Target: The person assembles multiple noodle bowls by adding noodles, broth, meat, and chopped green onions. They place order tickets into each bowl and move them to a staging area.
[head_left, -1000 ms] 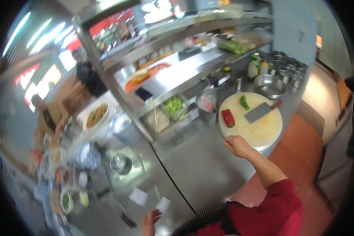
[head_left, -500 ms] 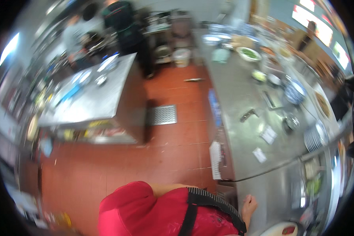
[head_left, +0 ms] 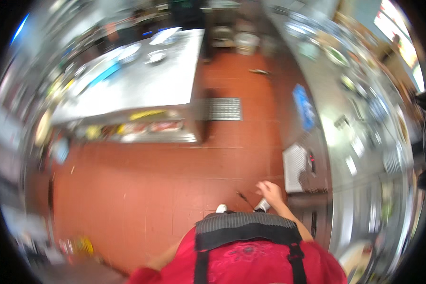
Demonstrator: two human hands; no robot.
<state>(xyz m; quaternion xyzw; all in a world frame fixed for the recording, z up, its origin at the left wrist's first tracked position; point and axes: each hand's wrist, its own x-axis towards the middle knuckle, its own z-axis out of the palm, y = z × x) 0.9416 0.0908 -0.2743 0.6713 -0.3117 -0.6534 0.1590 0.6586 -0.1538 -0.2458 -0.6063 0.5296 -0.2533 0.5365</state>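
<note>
I look down my red shirt and dark striped apron onto a red tiled floor. My right hand hangs in front of me at the right, beside the front of a long steel counter. Its fingers are loosely curled and blurred, and I see nothing in them. Just below it are the tips of my two shoes. Only a stretch of my left forearm shows at the lower left; that hand is out of the picture.
A steel island table with plates and bowls stands at the upper left, food trays on its lower shelf. A floor drain grate lies in the aisle. A white slatted panel and a blue sheet are on the counter's side.
The view has swung away from the round chopping board and shelves to the aisle floor. My right hand has left the board and now hangs by the counter front.
</note>
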